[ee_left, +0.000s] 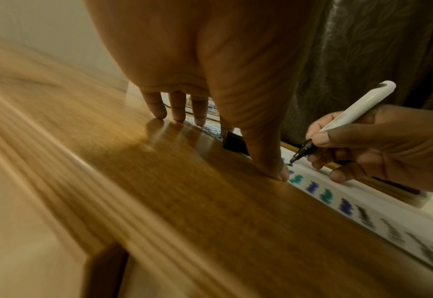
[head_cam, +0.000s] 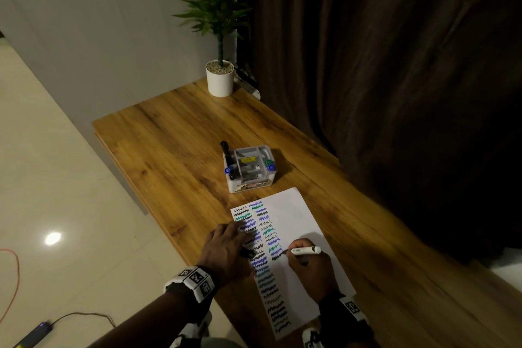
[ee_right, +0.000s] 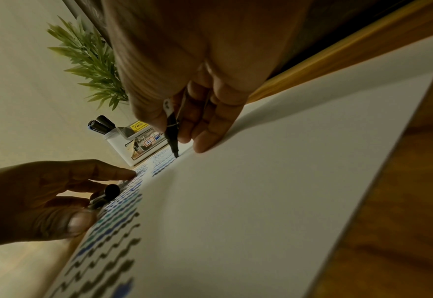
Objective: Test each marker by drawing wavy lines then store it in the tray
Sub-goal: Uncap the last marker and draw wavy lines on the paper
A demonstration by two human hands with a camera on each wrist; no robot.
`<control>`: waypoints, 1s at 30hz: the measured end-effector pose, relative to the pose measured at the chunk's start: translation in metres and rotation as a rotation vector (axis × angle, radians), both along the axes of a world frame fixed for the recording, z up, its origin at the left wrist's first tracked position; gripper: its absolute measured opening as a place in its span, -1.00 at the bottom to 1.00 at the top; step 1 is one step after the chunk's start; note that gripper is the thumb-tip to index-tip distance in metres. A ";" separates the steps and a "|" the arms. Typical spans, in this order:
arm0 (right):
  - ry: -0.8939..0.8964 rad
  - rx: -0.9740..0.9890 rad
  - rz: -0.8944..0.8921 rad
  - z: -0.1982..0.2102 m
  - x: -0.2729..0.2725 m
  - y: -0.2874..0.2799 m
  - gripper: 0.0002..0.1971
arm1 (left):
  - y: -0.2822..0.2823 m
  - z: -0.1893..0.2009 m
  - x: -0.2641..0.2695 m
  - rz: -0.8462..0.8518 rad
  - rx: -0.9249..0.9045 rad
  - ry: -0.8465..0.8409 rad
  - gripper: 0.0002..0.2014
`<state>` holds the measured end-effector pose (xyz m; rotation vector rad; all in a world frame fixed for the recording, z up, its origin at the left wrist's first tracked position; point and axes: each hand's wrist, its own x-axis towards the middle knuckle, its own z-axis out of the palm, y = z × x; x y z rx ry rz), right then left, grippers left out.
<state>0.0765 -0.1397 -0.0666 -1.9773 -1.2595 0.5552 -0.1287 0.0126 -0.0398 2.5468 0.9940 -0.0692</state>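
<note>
A white paper sheet (head_cam: 305, 223) lies on the wooden table (head_cam: 175, 133), with columns of black, blue and green wavy lines down its left side. My right hand (head_cam: 306, 263) grips a white marker (head_cam: 305, 250) like a pen. Its black tip (ee_left: 293, 160) touches the paper at the end of a fresh black wavy line (head_cam: 278, 256). My left hand (head_cam: 228, 243) presses its fingertips (ee_left: 159, 115) on the table and the paper's left edge, with the black marker cap (ee_right: 108, 194) pinched between its fingers. The white compartment tray (head_cam: 251, 185) stands beyond the paper and holds several capped markers (head_cam: 227, 170).
A potted plant (head_cam: 220, 79) and a white power strip (head_cam: 248, 83) sit at the table's far end. A dark curtain (head_cam: 395, 65) hangs along the right side. The table's left edge drops to a tiled floor (head_cam: 42, 178) with cables.
</note>
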 end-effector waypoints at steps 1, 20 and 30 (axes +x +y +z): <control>0.005 0.000 -0.001 0.001 0.000 0.000 -0.95 | 0.000 0.000 0.000 0.002 -0.005 0.007 -0.02; 0.638 0.122 -0.215 0.063 -0.017 0.016 -0.84 | 0.018 -0.006 -0.009 -0.077 -0.116 -0.323 -0.47; 0.753 0.131 -0.138 0.113 -0.033 0.036 -0.92 | 0.027 0.038 -0.006 0.221 -0.550 -0.692 -0.70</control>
